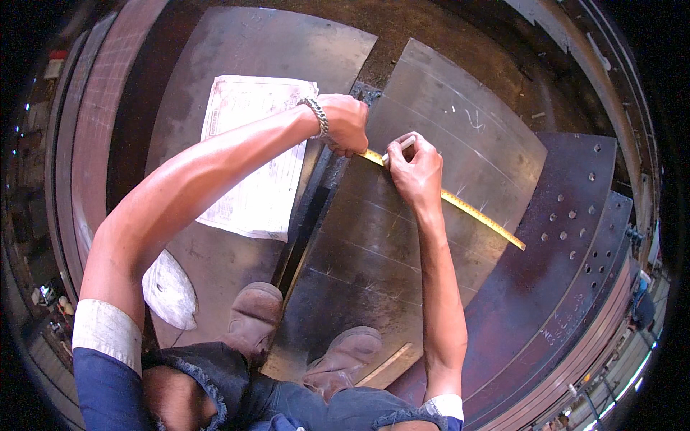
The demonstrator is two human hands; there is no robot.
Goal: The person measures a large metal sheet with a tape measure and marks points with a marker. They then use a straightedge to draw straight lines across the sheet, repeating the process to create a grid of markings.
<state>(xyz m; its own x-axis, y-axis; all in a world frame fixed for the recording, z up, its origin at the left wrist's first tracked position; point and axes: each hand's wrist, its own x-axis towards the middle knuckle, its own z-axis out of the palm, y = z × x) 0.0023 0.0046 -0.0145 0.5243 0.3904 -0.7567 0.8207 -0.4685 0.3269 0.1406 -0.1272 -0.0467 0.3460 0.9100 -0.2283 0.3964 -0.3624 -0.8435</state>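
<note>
A broad scribed plate [438,90] fills the middle, grey-brown steel crossed by pale lines. To its left, across a narrow gap, lies a second big plate [269,43]; to its right, a dark drilled plate [568,190]. On that second plate, left of the scribed plate, there's a creased paper sheet [259,194], spread flat, presumably to be read from there.

Now the hands! The left hand [345,122] is at the scribed plate's left edge, fingers clamped on the yellow tape measure [481,217], likely pinning its position; whether a case sits inside that fist, I cannot tell. The right hand [417,169], over the scribed plate, has thumb and fingers together on a white stick [407,144], angled down toward the tape, probably for marking beside it.

And that tape: slim, bright yellow, finely graduated, straight across the scribed plate, passing beneath the right hand, its free end around the right edge. The stick's short, pale, mostly finger-covered.
</note>
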